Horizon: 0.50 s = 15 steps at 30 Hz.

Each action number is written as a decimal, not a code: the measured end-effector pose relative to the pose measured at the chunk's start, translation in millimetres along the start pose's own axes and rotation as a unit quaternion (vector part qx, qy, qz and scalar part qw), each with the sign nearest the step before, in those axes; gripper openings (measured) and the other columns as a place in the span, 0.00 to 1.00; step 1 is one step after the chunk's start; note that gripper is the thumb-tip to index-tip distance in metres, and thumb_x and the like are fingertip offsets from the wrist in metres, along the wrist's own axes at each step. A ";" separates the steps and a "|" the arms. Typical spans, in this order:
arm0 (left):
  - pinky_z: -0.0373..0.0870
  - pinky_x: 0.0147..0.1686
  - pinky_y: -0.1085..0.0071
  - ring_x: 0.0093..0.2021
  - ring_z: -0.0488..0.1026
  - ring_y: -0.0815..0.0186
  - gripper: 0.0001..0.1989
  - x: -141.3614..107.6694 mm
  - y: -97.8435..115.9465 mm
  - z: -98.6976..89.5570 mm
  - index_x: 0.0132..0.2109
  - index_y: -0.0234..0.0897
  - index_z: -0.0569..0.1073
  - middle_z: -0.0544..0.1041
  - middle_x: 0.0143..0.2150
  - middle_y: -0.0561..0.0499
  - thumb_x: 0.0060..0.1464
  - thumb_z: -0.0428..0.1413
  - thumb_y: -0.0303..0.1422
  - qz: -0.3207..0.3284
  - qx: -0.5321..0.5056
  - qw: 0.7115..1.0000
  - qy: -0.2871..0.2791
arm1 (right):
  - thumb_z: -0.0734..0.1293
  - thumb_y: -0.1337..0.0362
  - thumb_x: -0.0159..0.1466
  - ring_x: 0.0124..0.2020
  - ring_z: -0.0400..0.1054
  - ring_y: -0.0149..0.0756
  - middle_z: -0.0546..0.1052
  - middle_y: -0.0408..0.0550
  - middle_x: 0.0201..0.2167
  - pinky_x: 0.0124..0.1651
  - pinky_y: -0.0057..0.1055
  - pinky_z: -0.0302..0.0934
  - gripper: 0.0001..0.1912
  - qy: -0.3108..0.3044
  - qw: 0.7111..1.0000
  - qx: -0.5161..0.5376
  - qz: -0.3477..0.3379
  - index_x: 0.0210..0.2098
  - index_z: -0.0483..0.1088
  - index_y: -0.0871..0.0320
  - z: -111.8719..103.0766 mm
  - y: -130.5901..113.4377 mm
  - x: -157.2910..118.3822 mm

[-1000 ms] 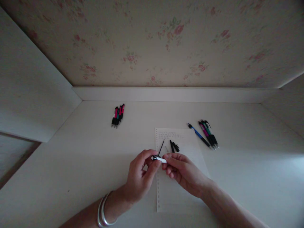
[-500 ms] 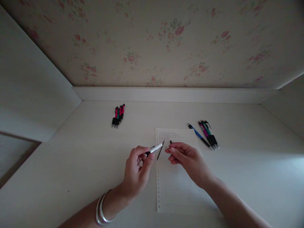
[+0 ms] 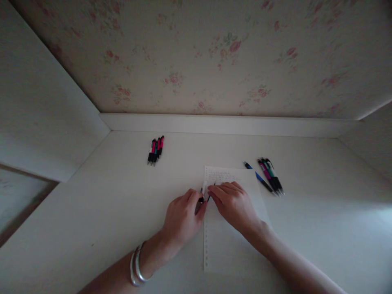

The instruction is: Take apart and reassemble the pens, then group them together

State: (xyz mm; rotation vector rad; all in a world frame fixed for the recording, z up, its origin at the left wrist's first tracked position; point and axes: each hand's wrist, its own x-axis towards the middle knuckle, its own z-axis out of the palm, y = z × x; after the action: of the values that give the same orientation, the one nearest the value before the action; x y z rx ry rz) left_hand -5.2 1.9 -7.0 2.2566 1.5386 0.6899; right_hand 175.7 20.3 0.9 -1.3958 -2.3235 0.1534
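Left hand (image 3: 185, 212) clamped on a white pen barrel (image 3: 204, 190), over the left edge of the paper (image 3: 228, 241).
Right hand (image 3: 234, 204) has fingertips at the dark refill (image 3: 209, 198); can't tell if pinched. Gentle mid-length grip seems best. Room leftward; sheet's top right corner overlaps a blue pen (image 3: 263, 182).

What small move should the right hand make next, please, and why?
Perhaps the right hand should lift the thin black refill off the paper: its fingertips are already at it, and the left hand holds the white pen barrel close beside.
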 end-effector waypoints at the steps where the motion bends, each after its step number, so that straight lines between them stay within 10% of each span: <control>1: 0.70 0.32 0.70 0.32 0.76 0.64 0.02 -0.5 0.9 0.5 0.41 0.40 0.70 0.77 0.35 0.51 0.61 0.55 0.31 0.009 0.015 1.000 -0.004 | 0.63 0.69 0.69 0.35 0.73 0.39 0.82 0.49 0.32 0.41 0.34 0.59 0.10 0.001 1.000 -0.008 0.005 0.42 0.77 0.56 1.2 0.0 0.2; 15: 0.74 0.42 0.61 0.39 0.77 0.58 0.08 -1.9 3.9 1.6 0.47 0.38 0.71 0.77 0.40 0.48 0.62 0.54 0.32 0.031 0.045 0.998 -0.035 | 0.64 0.60 0.68 0.43 0.74 0.47 0.82 0.53 0.40 0.47 0.43 0.67 0.11 0.149 0.980 0.004 0.134 0.42 0.77 0.56 -18.2 50.2 -50.7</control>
State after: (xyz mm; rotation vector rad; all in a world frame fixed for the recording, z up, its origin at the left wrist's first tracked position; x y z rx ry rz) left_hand -1.8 -1.2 -6.7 2.3764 1.4999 0.5625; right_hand 244.7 -1.2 -13.1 -1.6027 -1.8871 0.0293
